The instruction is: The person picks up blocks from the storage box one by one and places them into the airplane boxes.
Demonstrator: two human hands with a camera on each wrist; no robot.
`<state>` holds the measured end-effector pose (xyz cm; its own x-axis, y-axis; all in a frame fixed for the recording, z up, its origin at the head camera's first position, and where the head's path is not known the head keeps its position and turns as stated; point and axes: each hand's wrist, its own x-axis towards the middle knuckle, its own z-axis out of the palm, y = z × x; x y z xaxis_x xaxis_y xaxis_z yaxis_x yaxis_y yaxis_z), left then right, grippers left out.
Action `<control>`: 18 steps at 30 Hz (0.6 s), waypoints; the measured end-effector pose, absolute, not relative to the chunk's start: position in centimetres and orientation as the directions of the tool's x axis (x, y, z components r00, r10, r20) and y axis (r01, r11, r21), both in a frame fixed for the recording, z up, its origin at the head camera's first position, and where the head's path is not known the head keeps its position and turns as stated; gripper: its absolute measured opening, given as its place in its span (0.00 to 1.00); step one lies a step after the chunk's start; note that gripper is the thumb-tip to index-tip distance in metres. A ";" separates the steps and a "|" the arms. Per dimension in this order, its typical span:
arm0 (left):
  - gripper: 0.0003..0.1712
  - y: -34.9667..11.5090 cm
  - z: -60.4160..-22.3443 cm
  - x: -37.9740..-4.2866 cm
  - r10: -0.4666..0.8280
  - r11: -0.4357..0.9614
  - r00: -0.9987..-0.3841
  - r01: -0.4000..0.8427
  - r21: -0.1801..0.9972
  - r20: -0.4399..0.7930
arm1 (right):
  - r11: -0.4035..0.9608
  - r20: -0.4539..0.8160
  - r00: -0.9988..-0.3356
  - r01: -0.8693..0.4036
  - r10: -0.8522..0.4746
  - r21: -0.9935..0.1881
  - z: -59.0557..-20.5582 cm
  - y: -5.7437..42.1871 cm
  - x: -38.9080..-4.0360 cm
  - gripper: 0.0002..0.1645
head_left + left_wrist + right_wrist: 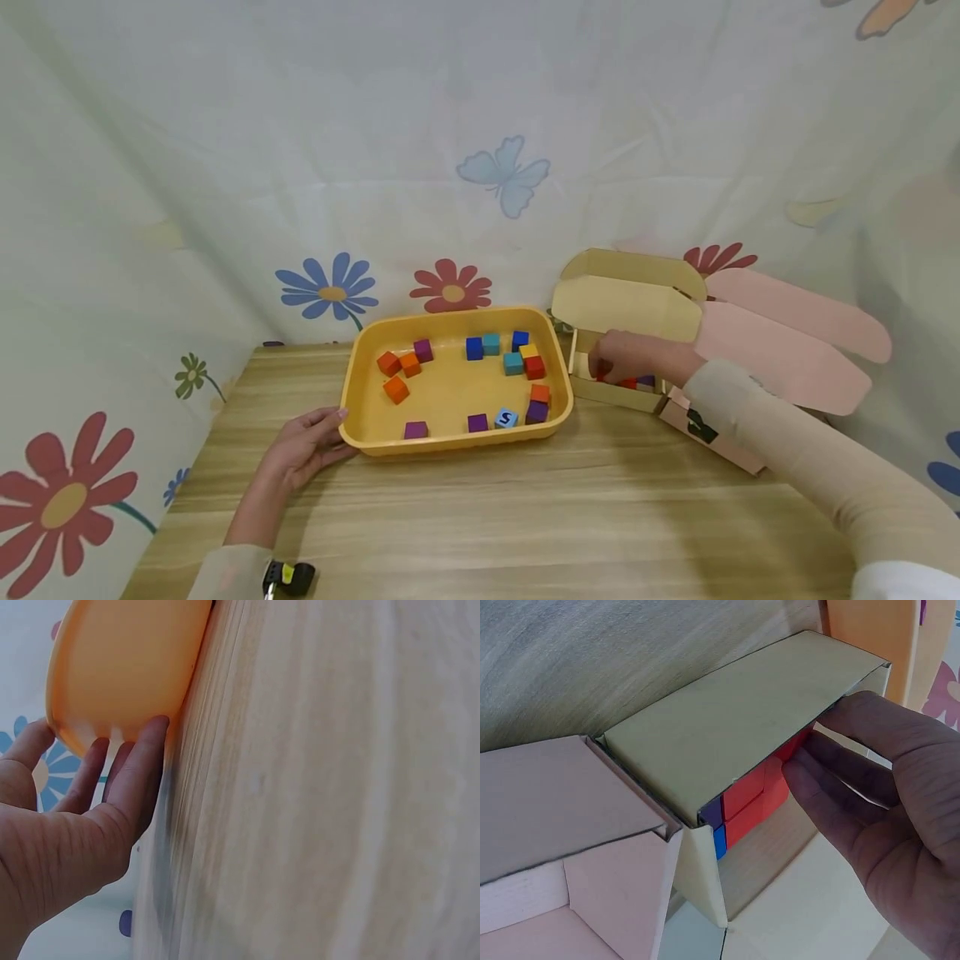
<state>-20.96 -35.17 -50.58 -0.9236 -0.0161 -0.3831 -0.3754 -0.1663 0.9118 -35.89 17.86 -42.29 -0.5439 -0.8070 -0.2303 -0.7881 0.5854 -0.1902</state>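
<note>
My left hand [306, 446] is at the left end of a yellow tray [450, 446], its spread fingers touching the outer wall and rim. Colored cubes lie in the tray, among them orange cubes [396, 389], a purple cube [416, 429] and a light blue cube [506, 418] marked with a character. To the right, my right hand [637, 354] reaches into an open cream cardboard box [735, 712]. Its thumb and fingers pinch a red cube [801, 742], partly hidden. Beside that, red cubes [746, 802], a purple one and a blue one sit against the box wall.
A pink cardboard box [712, 442] with its lid [787, 350] raised stands right of the cream box. The cream lid [622, 304] leans back against the flowered cloth [450, 167]. All stand on a wood-grain table [480, 517].
</note>
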 end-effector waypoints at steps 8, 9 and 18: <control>0.45 -35.0 -50.4 -21.1 -0.021 -0.181 -0.928 -0.361 0.915 -0.371 | 0.521 -0.192 -0.491 -0.839 -0.850 -0.158 -42.7 18.2 -36.2 0.07; 0.45 -35.0 -50.4 -21.1 -0.023 -0.184 -0.927 -0.364 0.913 -0.374 | 0.517 -0.197 -0.487 -0.841 -0.851 -0.157 -42.8 18.2 -36.3 0.07; 0.44 -35.1 -50.8 -20.9 -0.021 -0.187 -0.923 -0.374 0.908 -0.384 | 0.472 -0.245 -0.431 -0.871 -0.868 -0.137 -43.0 18.2 -36.4 0.06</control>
